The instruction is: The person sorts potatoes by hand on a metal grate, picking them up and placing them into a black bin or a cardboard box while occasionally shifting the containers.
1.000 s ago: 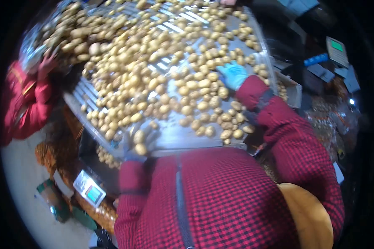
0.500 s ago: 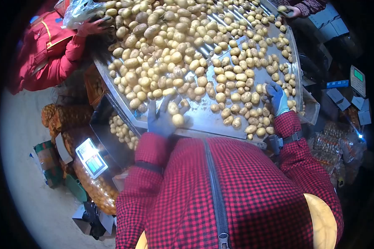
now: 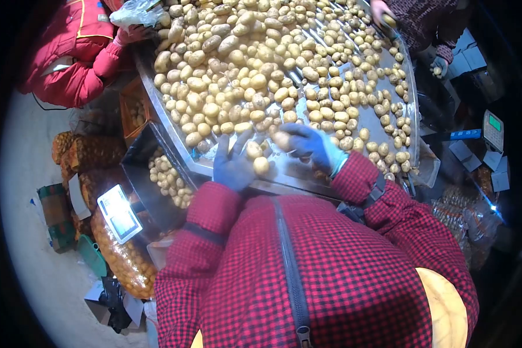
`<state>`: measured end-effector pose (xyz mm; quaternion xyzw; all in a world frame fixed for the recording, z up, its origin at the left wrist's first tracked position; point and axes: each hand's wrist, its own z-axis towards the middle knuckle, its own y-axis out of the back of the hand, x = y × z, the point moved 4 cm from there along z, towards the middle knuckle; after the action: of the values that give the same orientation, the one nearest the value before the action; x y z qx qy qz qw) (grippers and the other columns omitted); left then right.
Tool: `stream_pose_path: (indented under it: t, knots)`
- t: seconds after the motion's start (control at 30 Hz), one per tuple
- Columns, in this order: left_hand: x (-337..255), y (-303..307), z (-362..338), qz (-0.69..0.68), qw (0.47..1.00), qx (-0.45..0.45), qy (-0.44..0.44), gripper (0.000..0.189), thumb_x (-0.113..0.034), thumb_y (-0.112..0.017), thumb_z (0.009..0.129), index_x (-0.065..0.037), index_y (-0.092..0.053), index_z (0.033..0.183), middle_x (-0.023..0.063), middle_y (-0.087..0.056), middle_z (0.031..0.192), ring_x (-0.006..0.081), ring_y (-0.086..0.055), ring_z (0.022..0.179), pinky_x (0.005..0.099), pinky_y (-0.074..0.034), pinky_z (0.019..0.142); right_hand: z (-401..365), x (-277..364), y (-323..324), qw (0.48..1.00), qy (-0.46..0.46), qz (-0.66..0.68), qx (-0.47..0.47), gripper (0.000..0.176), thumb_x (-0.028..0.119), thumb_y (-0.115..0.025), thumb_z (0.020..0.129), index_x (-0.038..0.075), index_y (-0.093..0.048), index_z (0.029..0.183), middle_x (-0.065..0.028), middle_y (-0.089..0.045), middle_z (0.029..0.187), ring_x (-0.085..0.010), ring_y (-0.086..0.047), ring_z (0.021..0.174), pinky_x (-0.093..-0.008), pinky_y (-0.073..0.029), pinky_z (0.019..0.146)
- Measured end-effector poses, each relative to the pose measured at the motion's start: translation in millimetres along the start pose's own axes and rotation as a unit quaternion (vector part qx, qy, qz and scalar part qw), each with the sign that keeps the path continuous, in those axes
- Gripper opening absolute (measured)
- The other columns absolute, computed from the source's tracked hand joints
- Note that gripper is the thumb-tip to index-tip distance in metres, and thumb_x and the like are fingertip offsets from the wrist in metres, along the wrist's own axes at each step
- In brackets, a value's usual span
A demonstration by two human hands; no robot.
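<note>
Right fingers curl in tight around one potato, blue glove and all, the right hand low over the near edge of the steel counter. Left fingers are splayed wide and flat, gripping nothing. The left hand lies palm down on the metal, with two loose potatoes just beside its thumb. Beyond both hands, the heap of potatoes covers the counter (it is packed thickest toward the far end). Off the left edge a bin holds more, a scale sits near it, and a person in a red jacket stands at the far left corner.
</note>
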<state>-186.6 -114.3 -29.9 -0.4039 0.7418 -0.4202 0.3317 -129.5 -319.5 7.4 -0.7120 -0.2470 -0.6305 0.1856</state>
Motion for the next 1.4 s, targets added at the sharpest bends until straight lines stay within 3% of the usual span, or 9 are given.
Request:
stream_pose_path:
  t: [0.13, 0.2, 0.23, 0.43, 0.8, 1.1, 1.27, 1.33, 1.4]
  knots:
    - [8, 22, 8, 0.008, 0.999, 0.042, 0.022, 0.076, -0.062, -0.046, 0.097, -0.008, -0.037, 0.150, 0.0186, -0.047, 0.145, 0.0446, -0.044, 0.131, 0.0630, -0.036, 0.108, 7, 2, -30, 0.996, -0.022, 0.078, 0.045, 0.042, 0.013, -0.061, 0.097, 0.005, -0.055, 0.138, -0.0103, -0.062, 0.130, -0.0182, -0.057, 0.119, -0.0334, -0.046, 0.103]
    - [12, 22, 0, -0.267, 0.954, 0.013, 0.138, 0.067, -0.057, -0.040, 0.100, -0.012, -0.041, 0.149, 0.0233, -0.042, 0.150, 0.0432, -0.042, 0.135, 0.0605, -0.032, 0.114, 15, -13, -16, 0.999, -0.019, 0.002, -0.031, 0.036, 0.014, -0.061, 0.096, 0.005, -0.060, 0.130, -0.0112, -0.066, 0.122, -0.0189, -0.061, 0.115, -0.0345, -0.049, 0.099]
    - [9, 19, 0, -0.019, 0.999, -0.002, 0.044, 0.065, -0.055, -0.041, 0.100, -0.012, -0.041, 0.149, 0.0236, -0.042, 0.150, 0.0439, -0.043, 0.134, 0.0604, -0.033, 0.113, 21, -24, -4, 0.994, -0.010, -0.065, -0.085, 0.033, 0.015, -0.062, 0.095, 0.006, -0.064, 0.126, -0.0120, -0.069, 0.118, -0.0205, -0.064, 0.112, -0.0351, -0.050, 0.097]
    - [5, 21, -5, -0.015, 0.998, -0.053, 0.011, 0.068, -0.060, -0.044, 0.098, -0.016, -0.040, 0.149, 0.0234, -0.047, 0.145, 0.0360, -0.059, 0.107, 0.0499, -0.053, 0.090, 68, -48, 92, 0.890, 0.092, -0.349, -0.278, 0.027, 0.021, -0.060, 0.092, 0.010, -0.070, 0.115, -0.0177, -0.069, 0.111, -0.0349, -0.065, 0.103, -0.0422, -0.052, 0.091]
    - [2, 8, -16, 0.028, 0.995, -0.096, 0.008, 0.068, -0.060, -0.035, 0.099, -0.007, -0.052, 0.138, 0.0225, -0.063, 0.124, 0.0252, -0.060, 0.077, 0.0283, -0.045, 0.052, 153, -21, 114, 0.713, -0.127, -0.685, -0.071, 0.042, 0.018, -0.053, 0.092, 0.013, -0.053, 0.133, -0.0152, -0.056, 0.134, -0.0341, -0.050, 0.130, -0.0472, -0.046, 0.102]
    - [-7, 28, -10, 0.011, 0.999, -0.044, -0.002, 0.070, -0.059, -0.033, 0.100, 0.000, -0.052, 0.134, 0.0227, -0.059, 0.134, 0.0338, -0.061, 0.108, 0.0441, -0.054, 0.087, 118, -27, 120, 0.843, -0.155, -0.495, -0.145, 0.026, 0.032, -0.066, 0.085, 0.014, -0.066, 0.104, -0.0135, -0.068, 0.108, -0.0325, -0.064, 0.105, -0.0459, -0.050, 0.089]
    - [-3, 22, -1, 0.036, 0.997, -0.055, 0.026, 0.067, -0.055, -0.036, 0.101, 0.003, -0.054, 0.131, 0.0225, -0.060, 0.133, 0.0361, -0.059, 0.116, 0.0462, -0.049, 0.102, 131, 29, 64, 0.843, 0.136, -0.487, -0.186, 0.021, 0.023, -0.066, 0.086, 0.014, -0.068, 0.104, -0.0117, -0.068, 0.100, -0.0319, -0.065, 0.095, -0.0445, -0.052, 0.083]
    - [-4, 39, 6, -0.042, 0.997, 0.022, 0.055, 0.063, -0.052, -0.040, 0.101, 0.002, -0.057, 0.128, 0.0221, -0.062, 0.130, 0.0357, -0.060, 0.114, 0.0459, -0.049, 0.101, 149, 41, 41, 0.835, 0.115, -0.525, -0.120, 0.030, 0.019, -0.063, 0.086, 0.016, -0.064, 0.117, -0.0128, -0.064, 0.111, -0.0339, -0.062, 0.105, -0.0453, -0.051, 0.087]
    - [-1, 13, 1, 0.041, 0.979, -0.198, -0.003, 0.070, -0.056, -0.035, 0.101, 0.003, -0.047, 0.136, 0.0183, -0.060, 0.124, 0.0295, -0.061, 0.089, 0.0410, -0.054, 0.067, 176, 34, 22, 0.813, 0.088, -0.573, -0.052, 0.039, 0.015, -0.062, 0.085, 0.016, -0.060, 0.124, -0.0129, -0.061, 0.117, -0.0343, -0.060, 0.111, -0.0457, -0.050, 0.091]
